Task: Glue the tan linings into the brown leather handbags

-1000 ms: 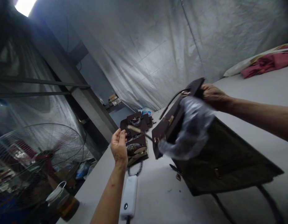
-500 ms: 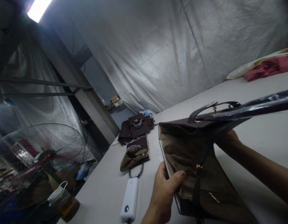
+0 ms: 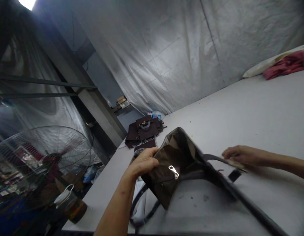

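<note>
A dark brown handbag (image 3: 191,149) stands tilted on the white table in front of me, its brown lining and a gold zip pull (image 3: 173,172) showing. My left hand (image 3: 145,161) is closed on its left edge, thumb on the lining side. One dark handle (image 3: 139,221) loops down below that hand; a long dark strap (image 3: 250,205) runs to the lower right. My right hand (image 3: 236,154) is low over the table, right of the bag, fingers curled over a small pale piece beside a thin strap. Blur hides what that piece is.
More dark brown bags (image 3: 145,129) are piled at the table's far end. A white power bank (image 3: 140,200) lies partly behind the handle. A lidded jar (image 3: 71,205) stands at the left edge, near a large caged fan (image 3: 50,160). Pink cloth (image 3: 288,65) lies far right.
The bag has turned and tipped. My left hand has risen with its edge to the upper left. My right hand has come out from behind the bag and moved away from it.
</note>
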